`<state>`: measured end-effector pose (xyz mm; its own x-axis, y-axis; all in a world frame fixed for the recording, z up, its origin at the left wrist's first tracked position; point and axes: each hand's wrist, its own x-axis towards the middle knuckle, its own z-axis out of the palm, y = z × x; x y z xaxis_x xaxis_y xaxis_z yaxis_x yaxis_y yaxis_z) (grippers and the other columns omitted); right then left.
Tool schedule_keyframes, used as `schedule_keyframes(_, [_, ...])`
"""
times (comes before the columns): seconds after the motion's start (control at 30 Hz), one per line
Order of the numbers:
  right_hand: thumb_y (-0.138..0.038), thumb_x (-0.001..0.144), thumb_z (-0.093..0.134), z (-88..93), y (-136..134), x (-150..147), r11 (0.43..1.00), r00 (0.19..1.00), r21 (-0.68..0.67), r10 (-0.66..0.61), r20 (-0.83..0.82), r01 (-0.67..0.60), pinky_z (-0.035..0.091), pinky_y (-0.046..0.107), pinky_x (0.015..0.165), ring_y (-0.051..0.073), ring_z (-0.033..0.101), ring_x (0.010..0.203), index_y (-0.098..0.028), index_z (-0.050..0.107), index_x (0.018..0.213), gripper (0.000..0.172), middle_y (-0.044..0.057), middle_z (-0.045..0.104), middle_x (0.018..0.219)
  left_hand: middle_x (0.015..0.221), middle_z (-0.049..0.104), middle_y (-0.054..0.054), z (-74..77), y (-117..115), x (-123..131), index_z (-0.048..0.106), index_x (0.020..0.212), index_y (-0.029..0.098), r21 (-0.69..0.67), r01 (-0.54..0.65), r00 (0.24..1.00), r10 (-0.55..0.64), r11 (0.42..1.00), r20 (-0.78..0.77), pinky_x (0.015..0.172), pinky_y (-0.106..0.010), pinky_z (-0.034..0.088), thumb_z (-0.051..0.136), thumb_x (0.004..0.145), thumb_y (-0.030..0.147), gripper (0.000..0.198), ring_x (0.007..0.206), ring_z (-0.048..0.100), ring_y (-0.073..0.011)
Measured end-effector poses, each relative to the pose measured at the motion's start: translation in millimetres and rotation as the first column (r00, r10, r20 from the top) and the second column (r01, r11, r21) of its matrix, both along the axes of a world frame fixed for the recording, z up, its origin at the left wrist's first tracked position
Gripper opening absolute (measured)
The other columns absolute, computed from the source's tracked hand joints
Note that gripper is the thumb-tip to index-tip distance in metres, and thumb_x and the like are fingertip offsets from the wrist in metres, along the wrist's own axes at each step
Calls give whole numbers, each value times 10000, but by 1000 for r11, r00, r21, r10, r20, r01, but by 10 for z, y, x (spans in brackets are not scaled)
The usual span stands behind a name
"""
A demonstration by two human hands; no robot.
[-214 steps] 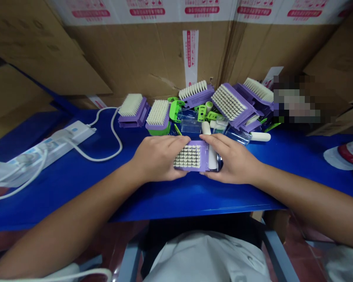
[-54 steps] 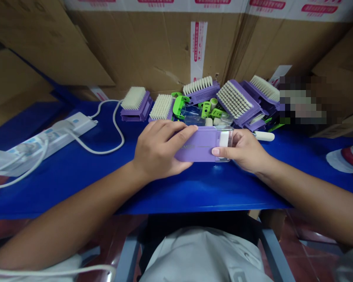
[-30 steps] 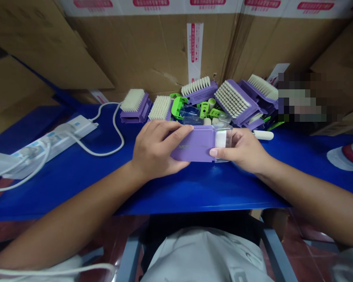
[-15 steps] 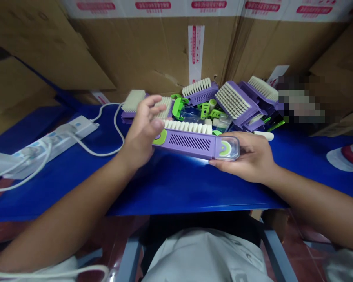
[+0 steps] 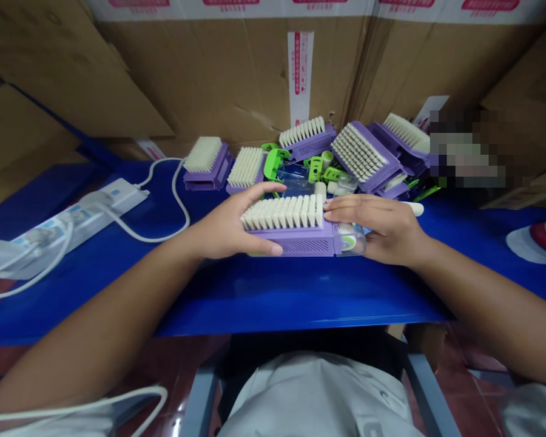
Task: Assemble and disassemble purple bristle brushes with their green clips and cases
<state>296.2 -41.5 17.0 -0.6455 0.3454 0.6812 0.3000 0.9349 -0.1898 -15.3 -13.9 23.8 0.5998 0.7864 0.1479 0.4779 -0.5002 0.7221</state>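
A purple brush (image 5: 307, 244) with cream bristles facing up lies level between my two hands, above the blue table. Around its left end my left hand (image 5: 227, 229) is closed, thumb along the slotted near side and fingers behind. My right hand (image 5: 382, 227) grips the other end, fingertips against the bristles' edge. A clear plastic cap (image 5: 357, 240) with a green mark sits at that right end, partly covered by my palm. Just beyond are green plastic clips (image 5: 273, 164) and more purple brush heads (image 5: 246, 169).
Several purple brush pieces (image 5: 361, 155) are heaped against a cardboard box (image 5: 218, 73). On the left lies a white power strip (image 5: 79, 224) with cables across the blue table (image 5: 273, 297). A bottle with a red label (image 5: 539, 240) is at the right edge.
My left hand has gone from raised and loosely spread to wrapped around the brush's left end. The brush has tipped so its bristles show more, and my right fingers have moved over its top.
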Motion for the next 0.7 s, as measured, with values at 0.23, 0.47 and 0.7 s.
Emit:
schedule_keyframes(0.23, [-209, 973, 645, 62, -102, 21, 995, 1000, 101, -24, 4, 24, 643, 384, 1024, 233, 777, 1133, -239, 744, 1248, 293, 78, 806, 1210, 1372, 643, -104, 36, -113, 33, 501, 1469, 214, 185, 10, 993, -31, 983, 111, 984, -455, 584, 921, 622, 518, 993, 1133, 666, -328])
schedule_keyframes(0.47, [-217, 998, 619, 94, -141, 16, 983, 1000, 185, 7, 18, -11, 647, 364, 1025, 232, 773, 1143, -191, 725, 1289, 310, 104, 816, 1162, 1296, 667, -112, 13, -99, 33, 489, 1466, 201, 158, 51, 983, -78, 986, 168, 916, -407, 609, 922, 619, 536, 1009, 1057, 692, -288])
schedule_keyframes(0.7, [-166, 990, 616, 84, -148, 14, 973, 999, 230, -10, 37, 2, 649, 362, 1022, 238, 772, 1148, -198, 723, 1294, 323, 83, 814, 1182, 1292, 668, -95, -14, -76, 22, 494, 1470, 217, 199, 85, 973, -124, 976, 193, 944, -428, 605, 923, 627, 443, 973, 1076, 685, -303])
